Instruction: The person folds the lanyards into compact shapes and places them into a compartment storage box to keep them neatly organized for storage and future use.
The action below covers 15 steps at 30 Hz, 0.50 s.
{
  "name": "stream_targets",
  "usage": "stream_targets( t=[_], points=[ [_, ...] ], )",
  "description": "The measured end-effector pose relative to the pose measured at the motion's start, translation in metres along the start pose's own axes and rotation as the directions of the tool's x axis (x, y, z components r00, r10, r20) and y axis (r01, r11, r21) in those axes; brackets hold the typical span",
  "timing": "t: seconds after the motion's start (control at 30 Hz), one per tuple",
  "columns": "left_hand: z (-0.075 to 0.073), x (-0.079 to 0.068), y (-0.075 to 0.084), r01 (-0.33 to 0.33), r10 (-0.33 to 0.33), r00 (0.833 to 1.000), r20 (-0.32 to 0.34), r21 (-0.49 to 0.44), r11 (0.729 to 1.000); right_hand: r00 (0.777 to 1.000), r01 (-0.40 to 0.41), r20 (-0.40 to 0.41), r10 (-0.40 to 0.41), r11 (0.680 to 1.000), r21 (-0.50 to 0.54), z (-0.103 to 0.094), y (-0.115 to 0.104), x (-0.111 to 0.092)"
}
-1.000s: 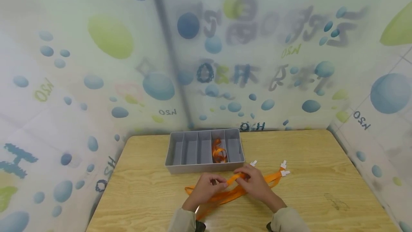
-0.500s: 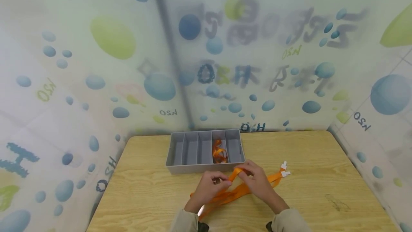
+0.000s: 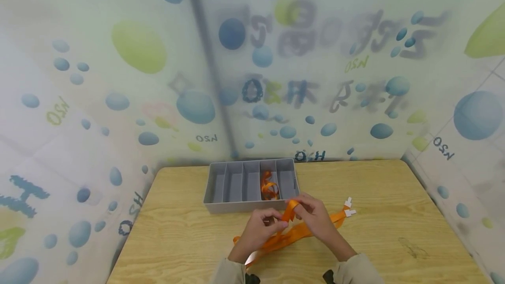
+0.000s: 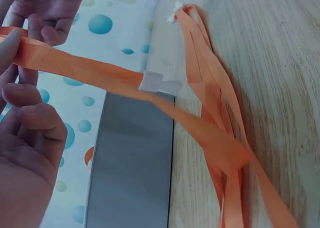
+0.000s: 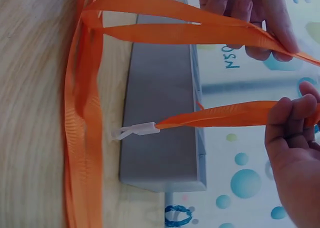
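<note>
The left hand (image 3: pixel 260 230) and right hand (image 3: pixel 317 219) both pinch an orange strap (image 3: pixel 290 210), raised above the table (image 3: pixel 177 231) just before the grey box (image 3: pixel 225 207). Its length drops from the right hand, white clip (image 5: pixel 144 129) pointing down, in the right wrist view; the head view hides that clip but shows orange ribbon (image 3: pixel 269 187) inside the box.

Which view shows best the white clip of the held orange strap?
The right wrist view: the white clip shows lengthwise before the grey tray. The left wrist view blurs it; the head view does not show it.
</note>
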<state>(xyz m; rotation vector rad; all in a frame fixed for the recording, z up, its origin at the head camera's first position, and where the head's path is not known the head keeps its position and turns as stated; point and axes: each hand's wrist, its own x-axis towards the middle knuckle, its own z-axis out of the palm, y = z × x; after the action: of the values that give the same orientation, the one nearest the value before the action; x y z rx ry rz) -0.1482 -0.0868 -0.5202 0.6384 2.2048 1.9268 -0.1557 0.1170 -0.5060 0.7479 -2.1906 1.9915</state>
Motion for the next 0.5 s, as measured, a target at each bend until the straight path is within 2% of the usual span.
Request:
stream_targets(
  t=[0.2,0.5],
  points=[
    [0.002,-0.001,0.001,-0.022,0.022,1.000,-0.006,-0.008,1.000,1.000,0.015,0.012,-0.015,1.000,0.010,0.000,-0.008,0.002],
    [0.004,0.000,0.002,-0.164,0.161,0.986,-0.045,-0.055,0.985,0.996,0.082,-0.016,-0.082,0.997,-0.002,0.001,-0.020,0.003]
  ],
)
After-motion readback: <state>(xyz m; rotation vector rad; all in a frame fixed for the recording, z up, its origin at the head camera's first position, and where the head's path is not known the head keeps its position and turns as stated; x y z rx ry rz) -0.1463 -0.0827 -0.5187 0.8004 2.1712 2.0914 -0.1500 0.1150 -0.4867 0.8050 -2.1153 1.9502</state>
